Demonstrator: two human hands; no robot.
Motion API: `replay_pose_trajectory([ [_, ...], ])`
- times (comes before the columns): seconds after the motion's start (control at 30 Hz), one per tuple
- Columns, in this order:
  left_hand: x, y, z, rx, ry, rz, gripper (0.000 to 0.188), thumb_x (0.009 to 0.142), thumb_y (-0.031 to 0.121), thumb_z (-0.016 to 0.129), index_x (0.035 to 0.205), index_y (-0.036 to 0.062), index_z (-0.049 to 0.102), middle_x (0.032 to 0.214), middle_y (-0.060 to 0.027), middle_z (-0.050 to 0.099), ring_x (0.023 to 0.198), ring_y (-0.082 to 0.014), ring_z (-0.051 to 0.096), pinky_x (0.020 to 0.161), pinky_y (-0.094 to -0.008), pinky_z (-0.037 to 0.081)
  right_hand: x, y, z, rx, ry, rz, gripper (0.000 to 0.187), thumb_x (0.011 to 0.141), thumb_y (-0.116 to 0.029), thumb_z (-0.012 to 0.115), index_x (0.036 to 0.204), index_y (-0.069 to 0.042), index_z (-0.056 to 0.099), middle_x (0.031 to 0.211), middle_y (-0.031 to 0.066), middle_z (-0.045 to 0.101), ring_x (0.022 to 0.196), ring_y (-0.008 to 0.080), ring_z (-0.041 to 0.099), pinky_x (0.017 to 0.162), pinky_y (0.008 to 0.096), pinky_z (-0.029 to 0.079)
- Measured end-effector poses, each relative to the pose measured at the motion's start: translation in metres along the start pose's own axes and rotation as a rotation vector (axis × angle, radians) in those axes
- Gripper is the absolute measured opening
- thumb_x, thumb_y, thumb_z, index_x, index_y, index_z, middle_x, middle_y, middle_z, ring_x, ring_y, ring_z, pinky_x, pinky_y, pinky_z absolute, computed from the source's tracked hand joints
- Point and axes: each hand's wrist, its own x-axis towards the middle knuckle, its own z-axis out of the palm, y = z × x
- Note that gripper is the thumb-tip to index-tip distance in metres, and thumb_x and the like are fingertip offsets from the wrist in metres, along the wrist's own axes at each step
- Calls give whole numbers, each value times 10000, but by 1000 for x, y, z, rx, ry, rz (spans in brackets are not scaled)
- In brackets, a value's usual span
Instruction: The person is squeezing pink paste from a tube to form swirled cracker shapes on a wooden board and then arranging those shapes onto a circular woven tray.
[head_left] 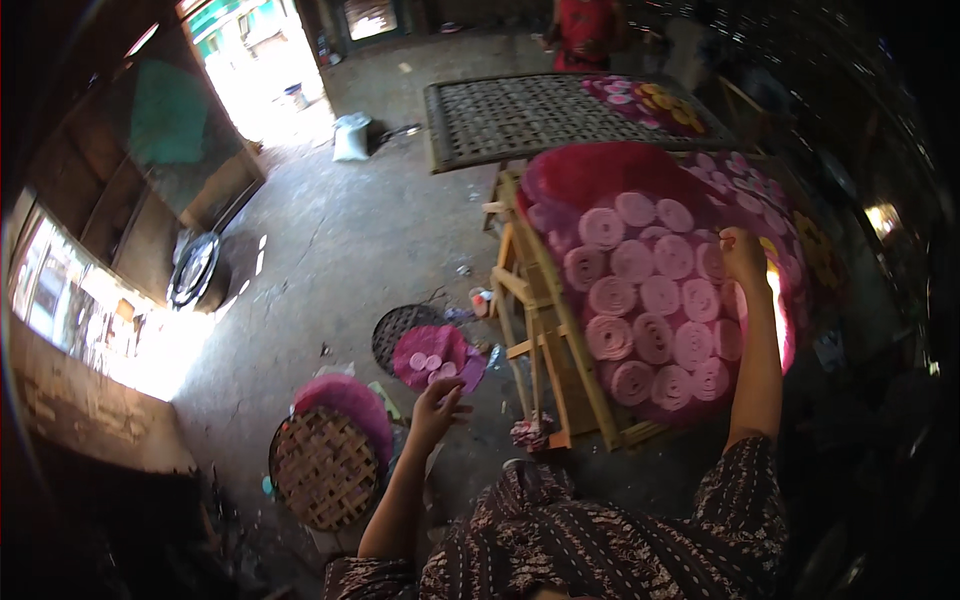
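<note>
My right hand point(743, 257) is closed, fingers curled down, at the right part of a layer of pale pink spiral coils point(660, 296). Whatever its fingers hold, if anything, is hidden. The coils lie close together on a magenta cloth point(600, 170), spread over a raised bamboo rack point(580, 340). My left hand point(437, 408) hangs off to the left of the rack, above the floor, its fingers loosely bent and apart with nothing in them. Just beyond it, a smaller magenta cloth point(465, 352) carries a few more pink coils on a dark round basket point(395, 335).
A woven bamboo tray point(325, 468) sits at lower left over a pink cloth point(350, 398). Behind the rack stretches a long lattice tray point(520, 120) with flower-like coils at its right end. A person in red point(585, 35) stands beyond it. A white sack point(351, 137) rests near the bright doorway.
</note>
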Motion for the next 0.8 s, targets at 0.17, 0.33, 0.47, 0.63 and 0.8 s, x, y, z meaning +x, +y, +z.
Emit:
replay_pose_trajectory([
  [0.17, -96, -128, -110, -29, 348, -243, 349, 906, 236, 557, 1175, 20, 509, 1083, -92, 584, 787, -210, 656, 584, -302, 548, -39, -192, 5, 332, -202, -301, 181, 828, -158, 576, 935, -35, 653, 842, 147, 668, 813, 268, 654, 718, 345, 495],
  [0.33, -193, -293, -168, -170, 570, -435, 255, 890, 184, 560, 1100, 39, 557, 961, -69, 605, 719, -179, 640, 550, -323, 548, -146, -373, 104, 611, -875, -490, 209, 838, -170, 585, 953, -9, 654, 749, 52, 633, 699, 127, 592, 617, 277, 465],
  [0.47, -278, -365, -185, -248, 657, -603, 246, 873, 189, 581, 1082, 59, 574, 928, -52, 611, 693, -170, 632, 530, -312, 535, -274, -464, 256, 736, -1501, -247, 285, 877, -264, 602, 1071, -57, 629, 847, 36, 641, 655, 111, 598, 565, 245, 490],
  [0.63, -375, -407, -214, -354, 842, -724, 264, 873, 196, 574, 1108, 76, 569, 954, -44, 603, 694, -158, 619, 548, -296, 521, -437, -510, 401, 772, -1699, 382, 462, 868, -367, 592, 1220, -86, 489, 1153, 105, 534, 997, 292, 541, 862, 444, 443],
  [0.8, -406, -398, -205, -604, 1138, -748, 264, 882, 195, 548, 1122, 86, 564, 978, -38, 597, 688, -149, 612, 540, -286, 509, -515, -532, 461, 458, -1544, 488, 501, 882, -354, 567, 1306, -117, 447, 1110, 78, 543, 999, 256, 509, 787, 385, 447],
])
